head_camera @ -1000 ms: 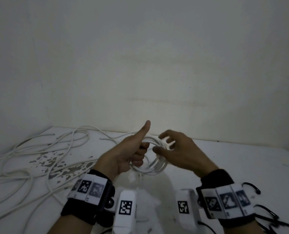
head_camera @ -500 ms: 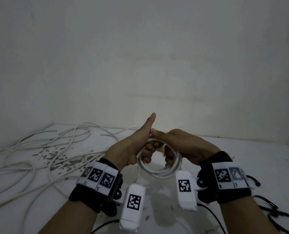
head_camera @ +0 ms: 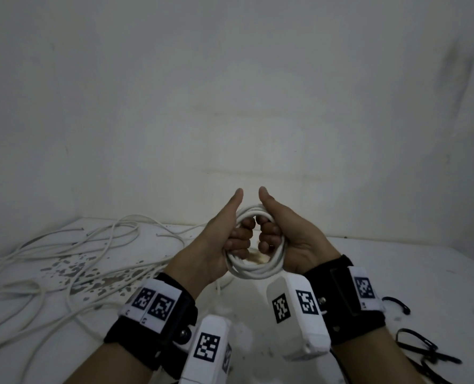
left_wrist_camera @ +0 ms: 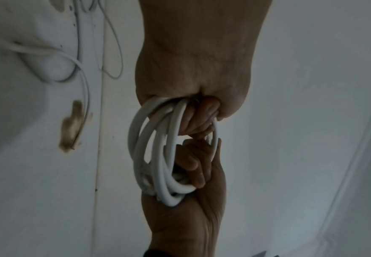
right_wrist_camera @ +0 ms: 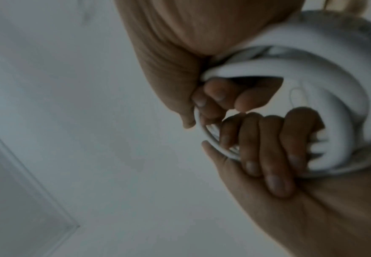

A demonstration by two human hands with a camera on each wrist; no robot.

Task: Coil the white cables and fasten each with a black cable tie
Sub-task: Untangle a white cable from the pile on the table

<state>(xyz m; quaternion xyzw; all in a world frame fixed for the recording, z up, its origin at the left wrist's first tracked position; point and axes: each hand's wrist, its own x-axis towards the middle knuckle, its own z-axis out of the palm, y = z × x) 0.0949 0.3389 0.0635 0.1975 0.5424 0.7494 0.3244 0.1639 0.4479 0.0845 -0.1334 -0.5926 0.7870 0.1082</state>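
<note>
White tabletop (head_camera: 396, 273) against a bare wall, loose cables (head_camera: 64, 259) left, black ties (head_camera: 418, 347) right; both hands, left (head_camera: 216, 245) and right (head_camera: 294, 239), grip the coil (head_camera: 255, 270)

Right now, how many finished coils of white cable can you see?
1: the coil is held up between the left hand and the right hand, with no tie on it yet. The other white cables lie loose on the table, left side.

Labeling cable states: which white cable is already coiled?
The coiled white cable held up between the left hand and right hand, fingers curled through its loops. The loose white cables lie sprawled, uncoiled, on the table at left.
</note>
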